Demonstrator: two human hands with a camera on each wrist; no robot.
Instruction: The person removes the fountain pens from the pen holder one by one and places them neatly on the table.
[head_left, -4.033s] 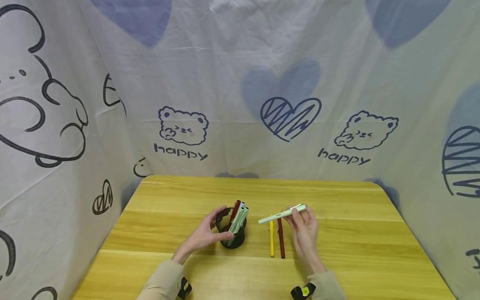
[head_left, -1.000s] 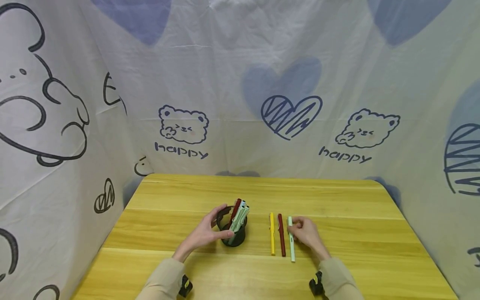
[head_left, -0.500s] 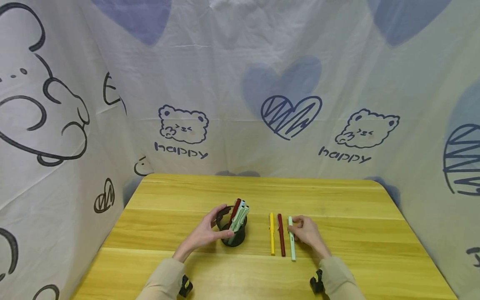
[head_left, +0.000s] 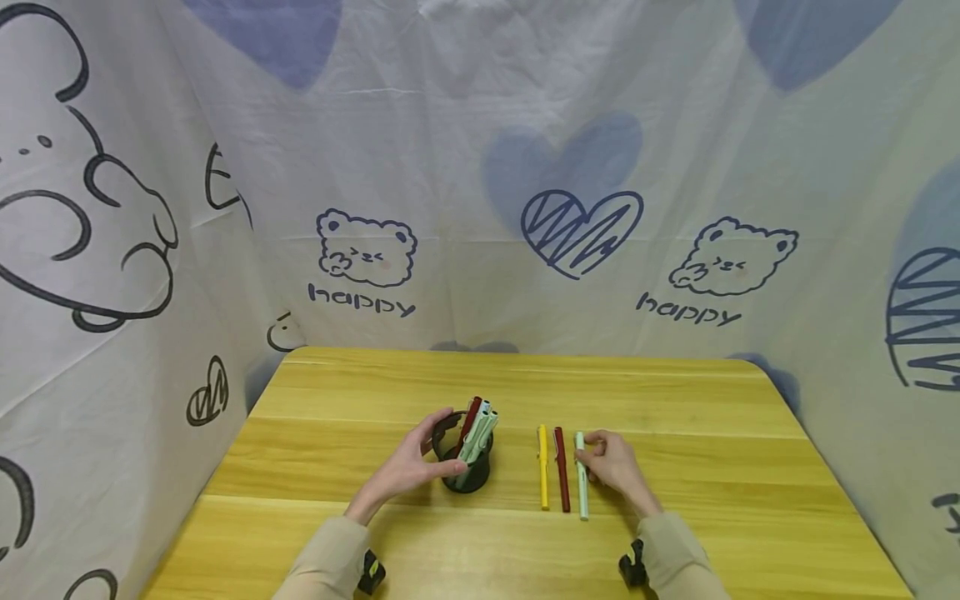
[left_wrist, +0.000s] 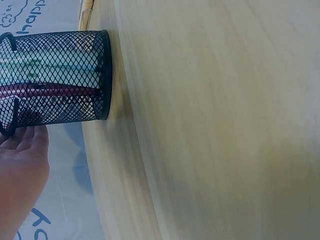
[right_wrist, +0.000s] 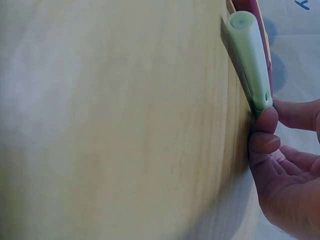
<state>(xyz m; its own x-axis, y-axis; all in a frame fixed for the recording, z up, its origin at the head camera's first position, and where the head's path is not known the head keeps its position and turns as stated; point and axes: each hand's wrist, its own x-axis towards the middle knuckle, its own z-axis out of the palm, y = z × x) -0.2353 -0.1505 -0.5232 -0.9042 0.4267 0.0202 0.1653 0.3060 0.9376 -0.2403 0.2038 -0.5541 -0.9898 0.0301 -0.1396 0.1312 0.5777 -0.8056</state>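
My left hand (head_left: pixel 408 467) holds a black mesh pen holder (left_wrist: pixel 60 110) from its left side, thumb in front and fingers behind. Several pens lean inside it, a dark red one and light green ones (head_left: pixel 480 440) among them. On the table to its right, a yellow pen (head_left: pixel 543 477) and a dark red pen (head_left: pixel 562 479) lie side by side. A light green pen (head_left: pixel 582 493) lies just right of these, roughly parallel. Thumb and fingers of my right hand (head_left: pixel 617 463) pinch it near its far end; in the right wrist view the near end points toward the camera.
The wooden table (head_left: pixel 480 550) has rounded back corners. A white cloth (head_left: pixel 465 292) printed with hearts and bears hangs behind it and at both sides. Black wrist straps (head_left: pixel 633 563) sit at both sleeves.
The light green pen, held in the air earlier, has come down onto the table right of the dark red one. Lately it has shifted very slightly. The left hand and pen holder stay put.
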